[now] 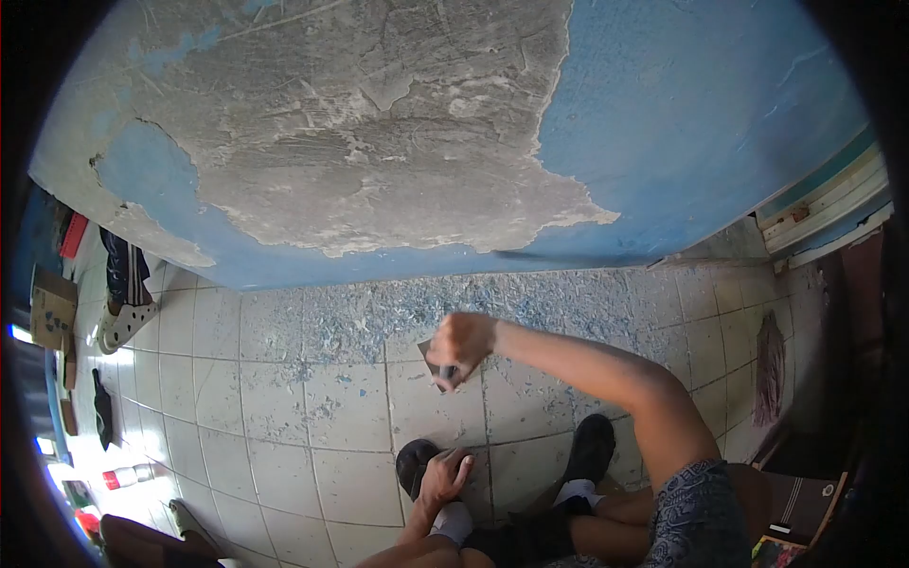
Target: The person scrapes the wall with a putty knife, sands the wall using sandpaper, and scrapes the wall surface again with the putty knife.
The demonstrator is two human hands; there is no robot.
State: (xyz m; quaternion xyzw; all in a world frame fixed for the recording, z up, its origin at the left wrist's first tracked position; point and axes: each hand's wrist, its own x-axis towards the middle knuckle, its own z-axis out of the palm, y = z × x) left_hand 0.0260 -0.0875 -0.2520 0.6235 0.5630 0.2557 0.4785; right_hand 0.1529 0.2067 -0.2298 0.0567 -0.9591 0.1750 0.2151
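My right hand [462,348] is closed around a scraper [429,358] with a dark handle and a flat blade, held above the tiled floor. Its blade points to the left, and motion blurs the fingers a little. Lower down, my left hand [443,478] hangs beside my black shoe [414,464], thumb apart from the fingers, with nothing visible in it. In front of me the blue wall [653,133] has a large bare grey patch [379,142] with ragged paint edges. Blue and white paint flakes [379,317] cover the floor along the wall's foot.
At the left, another person's foot in a pale clog [127,327] stands near a cardboard box [54,308]. Another person's legs [142,544] show at the lower left. A bottle [126,476] lies nearby. A mop head [771,369] and door frame [824,213] are at the right.
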